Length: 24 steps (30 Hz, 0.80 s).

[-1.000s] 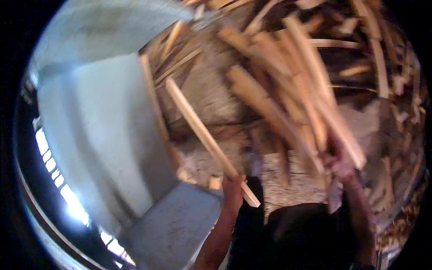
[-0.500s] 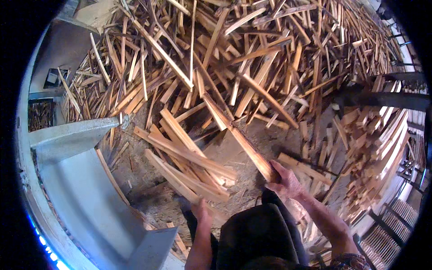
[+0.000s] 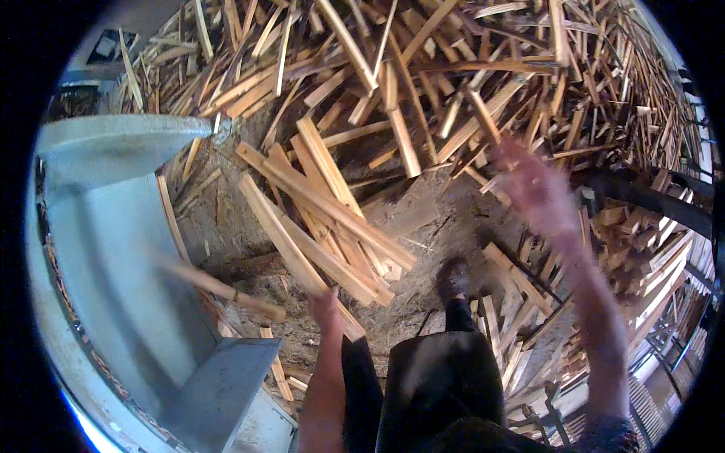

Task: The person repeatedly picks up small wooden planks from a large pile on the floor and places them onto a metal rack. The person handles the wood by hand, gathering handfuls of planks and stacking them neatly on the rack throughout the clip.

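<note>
My left hand (image 3: 325,309) is closed around the near end of a pale wooden strip (image 3: 279,232), which slants away to the upper left. Next to it, several more wooden strips (image 3: 332,204) lie crossed in a loose bundle. Smeared by motion, my right hand (image 3: 535,192) reaches out at the edge of the big wood pile. Its fingers are at the near end of a brown wooden stick (image 3: 483,117); whether they grip it is unclear. To the left, a blurred wooden strip (image 3: 223,288) shows across the edge of a pale blue metal trough (image 3: 124,264).
A large heap of scrap wood strips (image 3: 445,45) fills the far side. At right are stacked wood pieces (image 3: 634,249) beside a dark bar (image 3: 649,198). My shoe (image 3: 453,278) stands on the debris-strewn floor (image 3: 423,219). A dark seat-like shape (image 3: 442,377) is close to me.
My right hand has let go of the long strip it held and moved up and right to the pile. A blurred strip has appeared by the trough. My left hand still holds its strip.
</note>
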{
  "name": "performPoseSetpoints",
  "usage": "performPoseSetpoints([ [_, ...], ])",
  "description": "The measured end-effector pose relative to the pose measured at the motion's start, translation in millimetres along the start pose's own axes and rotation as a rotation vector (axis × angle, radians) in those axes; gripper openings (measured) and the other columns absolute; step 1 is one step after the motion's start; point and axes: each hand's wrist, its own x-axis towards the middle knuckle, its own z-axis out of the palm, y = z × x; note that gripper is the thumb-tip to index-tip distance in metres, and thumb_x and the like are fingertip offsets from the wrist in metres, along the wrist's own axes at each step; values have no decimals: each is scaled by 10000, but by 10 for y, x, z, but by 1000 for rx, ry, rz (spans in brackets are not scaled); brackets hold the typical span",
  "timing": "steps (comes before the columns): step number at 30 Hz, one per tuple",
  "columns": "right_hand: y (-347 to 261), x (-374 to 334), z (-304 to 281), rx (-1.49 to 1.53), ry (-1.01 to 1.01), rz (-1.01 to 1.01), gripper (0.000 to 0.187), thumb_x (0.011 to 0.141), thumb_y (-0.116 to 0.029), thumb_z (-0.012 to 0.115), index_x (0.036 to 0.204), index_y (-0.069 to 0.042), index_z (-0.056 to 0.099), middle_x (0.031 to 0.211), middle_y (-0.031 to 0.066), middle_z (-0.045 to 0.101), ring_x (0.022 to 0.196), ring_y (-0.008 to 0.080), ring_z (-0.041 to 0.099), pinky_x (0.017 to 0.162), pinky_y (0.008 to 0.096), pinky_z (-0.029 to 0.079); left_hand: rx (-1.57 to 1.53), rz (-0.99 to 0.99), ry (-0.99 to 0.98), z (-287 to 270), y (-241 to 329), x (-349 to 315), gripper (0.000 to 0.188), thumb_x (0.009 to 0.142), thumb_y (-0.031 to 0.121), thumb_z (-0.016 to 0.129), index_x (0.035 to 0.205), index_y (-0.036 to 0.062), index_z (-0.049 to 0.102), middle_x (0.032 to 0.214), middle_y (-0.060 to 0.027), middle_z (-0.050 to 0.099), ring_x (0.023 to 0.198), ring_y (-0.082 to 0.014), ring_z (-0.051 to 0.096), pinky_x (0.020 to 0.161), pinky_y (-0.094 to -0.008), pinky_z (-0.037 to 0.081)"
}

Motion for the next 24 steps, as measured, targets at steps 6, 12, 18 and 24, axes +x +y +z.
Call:
performPoseSetpoints([
  [6,2306,438,823,-1307,-202,38,689,753,-395,570,1241,10,301,1151,182,464,1053,278,467,861,351,405,401,283,-141,-45,191,715,627,672,218,669,1154,-64,384,1166,-204,405,1058,-272,417,891,-361,338],
  [12,3457,1206,711,-276,-179,439,688,761,-472,551,1219,-7,332,994,119,534,922,226,515,753,310,426,9,-8,-184,-49,-61,1620,734,758,398,573,1232,-80,281,1246,-218,321,1144,-295,331,958,-351,263],
  [18,3215,1022,1436,-678,-226,387,655,677,-424,663,1118,-9,412,948,73,526,891,160,481,778,294,397,-276,-76,-202,343,-168,1627,631,767,388,565,1188,-34,358,1165,-182,422,1030,-260,442,869,-339,360],
  [24,3338,1068,1566,-548,-309,73,507,691,-302,688,1023,-2,450,887,67,542,799,177,517,705,297,433,-67,83,-338,168,180,1571,539,763,341,591,1121,-17,407,1127,-185,447,1020,-247,451,833,-338,392],
])
